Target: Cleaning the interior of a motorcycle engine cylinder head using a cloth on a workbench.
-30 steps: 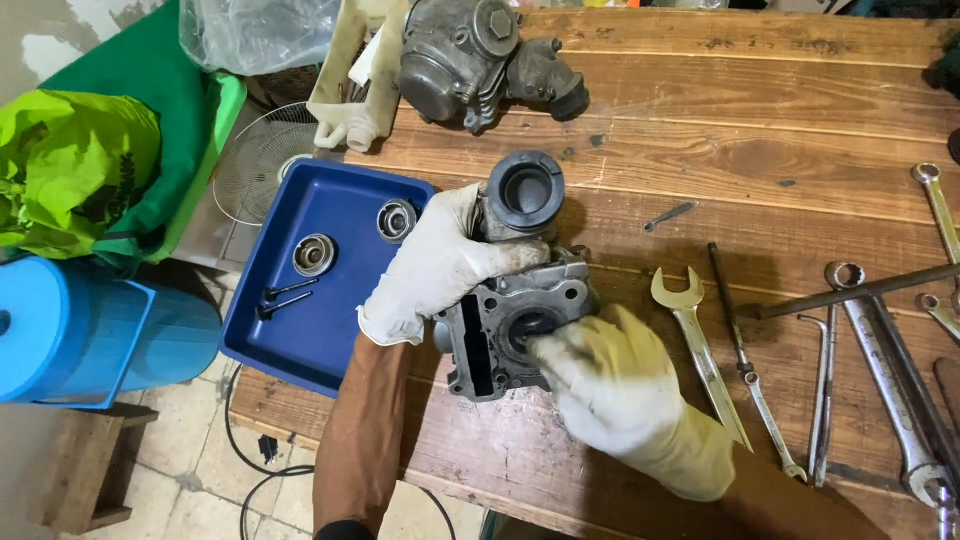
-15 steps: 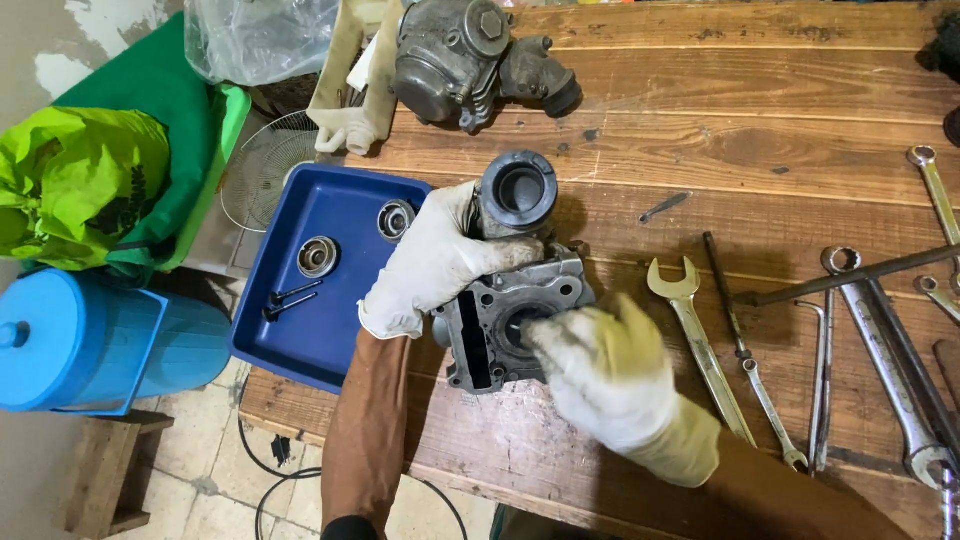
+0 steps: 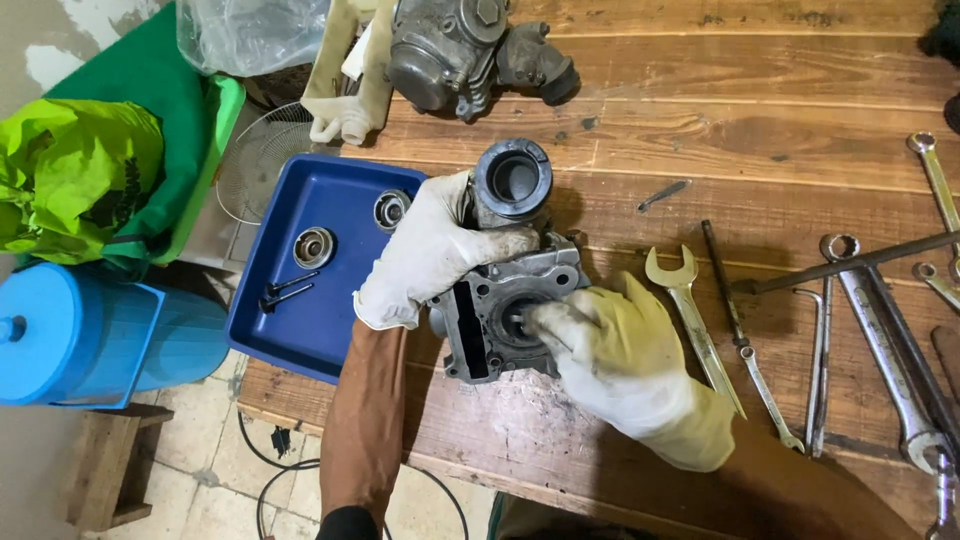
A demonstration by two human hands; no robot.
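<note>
A grey metal engine cylinder block with a dark round sleeve end lies on the wooden workbench. My left hand, in a white glove, grips the block from its left side near the sleeve. My right hand, in a dirty yellowish glove, has its fingers pushed into the round bore on the block's near face. What those fingers touch inside is hidden.
A blue tray with two round bearings and small pins sits left of the block. An engine part lies at the back. Spanners and long tools lie to the right. A blue container and green bag stand off the bench's left edge.
My right hand has shifted slightly, its fingers working deeper into the bore. My left hand keeps its hold on the block.
</note>
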